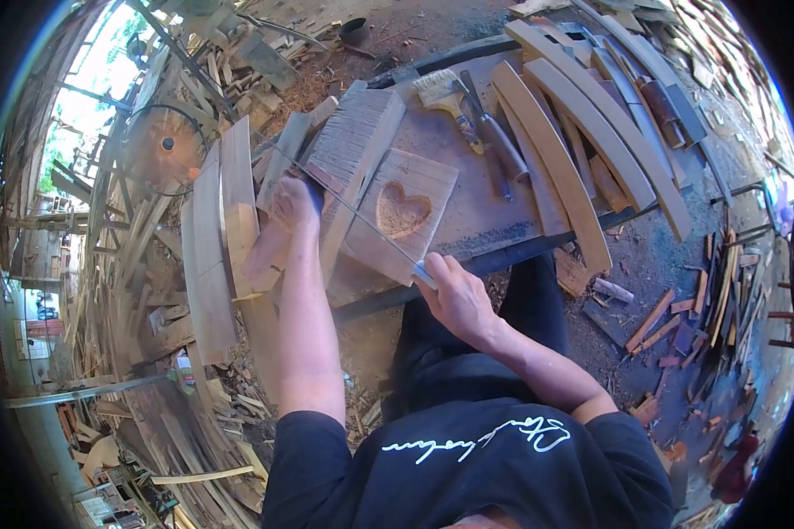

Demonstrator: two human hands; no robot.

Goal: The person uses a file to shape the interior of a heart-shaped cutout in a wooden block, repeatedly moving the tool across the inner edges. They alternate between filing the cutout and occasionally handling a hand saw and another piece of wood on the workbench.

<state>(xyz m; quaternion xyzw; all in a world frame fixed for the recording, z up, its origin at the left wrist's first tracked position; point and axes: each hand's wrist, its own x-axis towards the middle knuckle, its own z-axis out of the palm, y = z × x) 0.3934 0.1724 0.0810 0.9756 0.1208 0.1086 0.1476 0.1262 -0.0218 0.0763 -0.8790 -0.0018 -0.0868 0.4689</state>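
Note:
My right hand (pixel 460 300) is closed round the pale blue handle of a handsaw (pixel 375 227), whose long thin blade appears nearly edge-on. The blade slants up and left past my left hand (pixel 296 203). That hand is closed on a piece of wood (pixel 263 251), its fingers partly hidden. Beside it a thick wooden block (pixel 355 132) with closely spaced lines across its top leans on the bench. A square board (pixel 441 181) with a heart-shaped hollow lies flat under the blade's handle end.
On the low bench (pixel 503 227) lie a paintbrush (pixel 450 99), a chisel-like tool (pixel 498 141) and several curved wooden pieces (pixel 556 167). A wood plane (pixel 662 110) sits at the far right. Offcuts (pixel 662 326) cover the floor, and long boards (pixel 205 264) stand at left.

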